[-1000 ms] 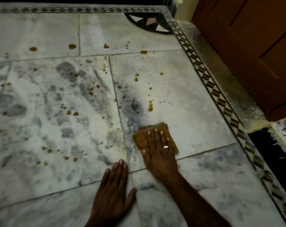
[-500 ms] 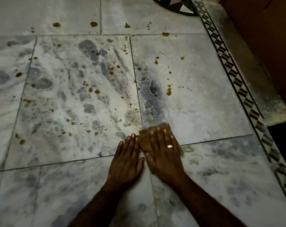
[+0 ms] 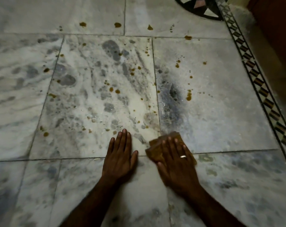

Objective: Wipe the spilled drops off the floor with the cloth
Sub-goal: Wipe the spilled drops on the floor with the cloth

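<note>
A folded brown cloth (image 3: 157,149) lies on the grey-white marble floor (image 3: 221,112), pressed flat under my right hand (image 3: 176,163), which wears a ring. Most of the cloth is hidden by the palm; its far and left edges stick out. My left hand (image 3: 119,159) rests flat on the floor just left of it, fingers spread, holding nothing. Brown spilled drops (image 3: 188,96) dot the tiles ahead, with more drops (image 3: 114,90) in the middle tile and a row of drops (image 3: 117,25) farther away.
A patterned tile border (image 3: 260,89) runs diagonally along the right side. Beyond it stands a brown wooden door (image 3: 276,30). A dark round inlay (image 3: 201,9) sits at the top. Small clear water beads (image 3: 91,117) lie left of my hands.
My left hand has come forward and rests beside the right. The cloth under my right hand sits a little farther right of the tile seam. The view has tilted further down.
</note>
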Available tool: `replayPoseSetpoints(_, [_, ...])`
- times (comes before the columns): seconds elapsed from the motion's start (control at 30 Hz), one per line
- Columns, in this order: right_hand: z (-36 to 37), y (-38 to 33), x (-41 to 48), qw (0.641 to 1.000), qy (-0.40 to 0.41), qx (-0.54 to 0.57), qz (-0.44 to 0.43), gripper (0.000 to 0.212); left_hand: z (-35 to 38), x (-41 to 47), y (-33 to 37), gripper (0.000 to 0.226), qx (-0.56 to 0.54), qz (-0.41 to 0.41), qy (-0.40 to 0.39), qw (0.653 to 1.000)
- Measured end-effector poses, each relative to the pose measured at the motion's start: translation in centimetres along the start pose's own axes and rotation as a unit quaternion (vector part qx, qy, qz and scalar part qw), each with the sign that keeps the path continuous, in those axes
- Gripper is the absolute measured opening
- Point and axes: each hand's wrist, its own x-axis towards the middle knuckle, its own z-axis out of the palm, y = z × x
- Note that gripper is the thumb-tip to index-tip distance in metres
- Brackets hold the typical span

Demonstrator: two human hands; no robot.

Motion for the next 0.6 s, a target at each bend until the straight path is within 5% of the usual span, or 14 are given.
replayPoseSetpoints(0.13, [-1.2, -1.8, 6.8, 0.990, 0.003, 0.012, 0.141, 0.076, -0.2, 0.0, -1.7, 0.073, 0.014, -0.015, 0.000, 1.000])
replayPoseSetpoints(0.37, [0.2, -5.5, 4.7, 0.998, 0.004, 0.018, -0.055, 0.075, -0.8, -0.9, -4.1, 0.068, 0.018, -0.033, 0.011, 0.999])
replayPoseSetpoints(0.53, [-0.9, -5.8, 9.6, 0.997, -0.004, 0.023, 0.079, 0.074, -1.4, -1.0, -6.1, 0.071, 0.013, -0.064, 0.005, 0.998])
replayPoseSetpoints(0.6, [-0.8, -8.9, 12.8, 0.997, -0.032, 0.029, 0.056, 0.076, -1.5, -0.8, -6.8, 0.069, 0.015, -0.073, 0.016, 0.997])
